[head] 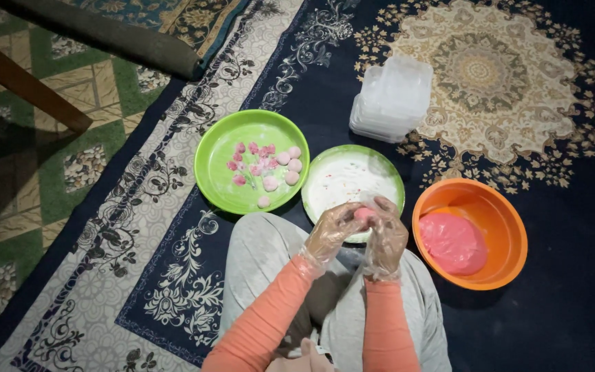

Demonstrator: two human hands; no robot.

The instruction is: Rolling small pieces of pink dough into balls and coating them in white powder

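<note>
Seated on the carpet (559, 324), we curl the gloved fingers of our left hand (334, 231) and right hand (385, 235) around a pink dough ball (364, 215), pinched between them over the floured plate (325, 172), beside the orange bowl (500, 207).

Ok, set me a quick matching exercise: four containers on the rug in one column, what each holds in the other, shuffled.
Things:
1. large green plate
2. small green plate
3. orange bowl
4. stack of clear plastic containers

Contents:
A. big lump of pink dough
B. white flour coating
C. nothing visible inside
D. small pink and white balls

Pairs: 1-D, 2-B, 3-A, 4-C
</note>
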